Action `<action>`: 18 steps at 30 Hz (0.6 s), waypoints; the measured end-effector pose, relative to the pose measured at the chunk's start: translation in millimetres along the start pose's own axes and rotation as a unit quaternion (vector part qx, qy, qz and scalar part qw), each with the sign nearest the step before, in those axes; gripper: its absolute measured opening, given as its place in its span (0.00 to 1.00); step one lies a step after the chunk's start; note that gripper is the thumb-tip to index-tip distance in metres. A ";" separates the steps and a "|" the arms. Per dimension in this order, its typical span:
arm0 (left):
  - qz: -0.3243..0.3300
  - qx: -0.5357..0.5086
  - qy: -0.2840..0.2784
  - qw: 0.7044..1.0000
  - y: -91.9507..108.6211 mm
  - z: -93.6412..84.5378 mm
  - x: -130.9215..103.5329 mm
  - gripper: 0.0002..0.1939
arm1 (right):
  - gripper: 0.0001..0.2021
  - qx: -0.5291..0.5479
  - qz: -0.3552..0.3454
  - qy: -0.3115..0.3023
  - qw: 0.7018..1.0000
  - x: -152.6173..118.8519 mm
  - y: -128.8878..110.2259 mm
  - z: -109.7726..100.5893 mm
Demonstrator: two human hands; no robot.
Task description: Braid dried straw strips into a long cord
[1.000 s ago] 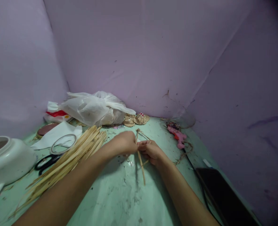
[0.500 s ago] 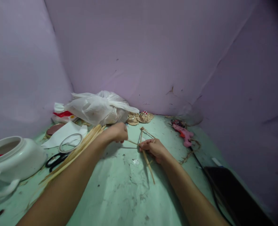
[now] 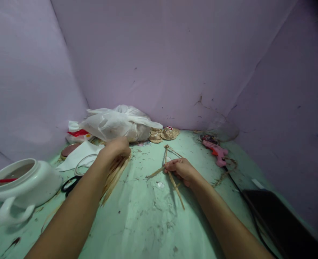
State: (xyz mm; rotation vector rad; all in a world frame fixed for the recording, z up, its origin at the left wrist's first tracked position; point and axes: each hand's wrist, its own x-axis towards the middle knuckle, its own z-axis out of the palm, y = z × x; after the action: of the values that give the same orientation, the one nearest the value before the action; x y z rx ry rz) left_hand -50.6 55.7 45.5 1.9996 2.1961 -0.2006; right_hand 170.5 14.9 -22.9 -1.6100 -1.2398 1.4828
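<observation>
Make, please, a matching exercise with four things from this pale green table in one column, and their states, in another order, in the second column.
1. Tan braided straw cord
2. Bundle of dry straw strips
3. Pink plastic glue gun
4. White round pot

A. Black cable runs from it
B. Pinched by bare right hand
C. Red stick across its opening
D. Partly covered by bare left hand

Pairs: 1-B, 2-D, 3-A, 4-C
</observation>
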 end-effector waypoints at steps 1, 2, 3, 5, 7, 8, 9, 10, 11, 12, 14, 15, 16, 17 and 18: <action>-0.009 -0.008 0.023 1.000 2.2 2.5 1.5 0.11 | 0.05 0.000 0.001 0.000 1.000 -0.7 -0.8 0.3; -0.015 -0.014 0.047 0.999 4.0 5.3 3.2 0.12 | 0.05 0.000 0.002 0.000 1.000 -1.3 -1.5 0.6; -0.016 -0.019 0.068 0.997 5.3 8.2 4.9 0.13 | 0.05 0.002 0.002 0.000 1.000 -1.7 -2.0 0.9; -0.012 -0.026 0.087 0.996 6.9 13.1 7.8 0.14 | 0.05 0.006 0.000 0.001 1.000 -1.7 -2.3 1.2; -0.013 -0.033 0.087 0.996 7.3 15.2 9.2 0.15 | 0.05 0.008 0.002 0.004 1.000 -1.0 -1.8 1.2; -0.015 -0.040 0.084 0.996 7.4 15.0 9.2 0.16 | 0.05 0.005 0.003 0.006 1.000 -0.5 -1.3 1.1; -0.017 -0.047 0.082 0.995 7.5 14.1 8.7 0.16 | 0.06 0.000 0.004 0.008 1.000 -0.2 -0.9 0.9; -0.018 -0.054 0.078 0.995 7.7 13.0 7.9 0.16 | 0.06 -0.003 0.003 0.008 1.000 0.1 -0.6 0.7; -0.019 -0.058 0.072 0.996 8.0 12.0 7.0 0.16 | 0.05 -0.006 0.001 0.006 1.000 0.1 -0.4 0.6; -0.018 -0.059 0.064 0.996 8.3 11.3 6.1 0.16 | 0.05 -0.006 -0.001 0.004 1.000 0.0 -0.4 0.5; -0.016 -0.056 0.053 0.997 8.7 11.7 5.5 0.15 | 0.05 0.000 -0.004 0.003 1.000 -0.6 -1.0 0.7; -0.018 -0.058 0.054 0.997 8.4 12.5 6.0 0.15 | 0.05 0.002 -0.002 0.004 1.000 -1.0 -1.4 0.9; -0.017 -0.067 0.059 0.996 7.9 13.5 7.1 0.14 | 0.05 0.003 -0.001 0.005 1.000 -1.5 -1.9 1.1; -0.013 -0.086 0.067 0.994 7.0 14.4 8.7 0.14 | 0.05 0.003 0.001 0.006 1.000 -1.9 -2.3 1.3; -0.006 -0.112 0.075 0.991 5.8 15.1 10.7 0.13 | 0.04 0.002 0.003 0.006 1.000 -2.2 -2.7 1.4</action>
State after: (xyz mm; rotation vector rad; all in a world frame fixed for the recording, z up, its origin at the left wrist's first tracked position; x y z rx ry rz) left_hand -45.4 63.5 28.5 1.9350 2.2032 0.1929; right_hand 168.7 13.6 -19.9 -1.6187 -1.2250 1.4753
